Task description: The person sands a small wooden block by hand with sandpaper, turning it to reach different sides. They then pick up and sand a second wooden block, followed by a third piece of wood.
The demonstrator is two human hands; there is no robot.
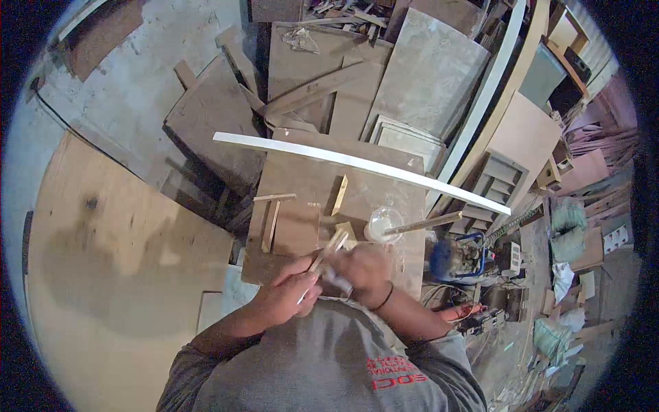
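Close to the chest, my left hand (290, 294) is wrapped round a short wooden strip (334, 246) that tilts up and to the right. My right hand (366, 273) is closed just beside it, blurred, with a whitish crumpled piece (335, 279) at its fingers. Beyond my right hand, a round clear tub (386, 224) with whitish contents stands on the brown board (405, 275), a stick (432, 222) resting across it. Thin wood strips (272, 225) lie at the left, and a short light piece (340, 196) lies at the middle of the board.
A long white strip (357, 163) crosses the board's far part. Left is a large plywood sheet (123, 288). Panels (425, 75) lean beyond the board. At the right stand a blue-framed machine (456, 257), a slotted grey tray (495, 180) and scattered offcuts.
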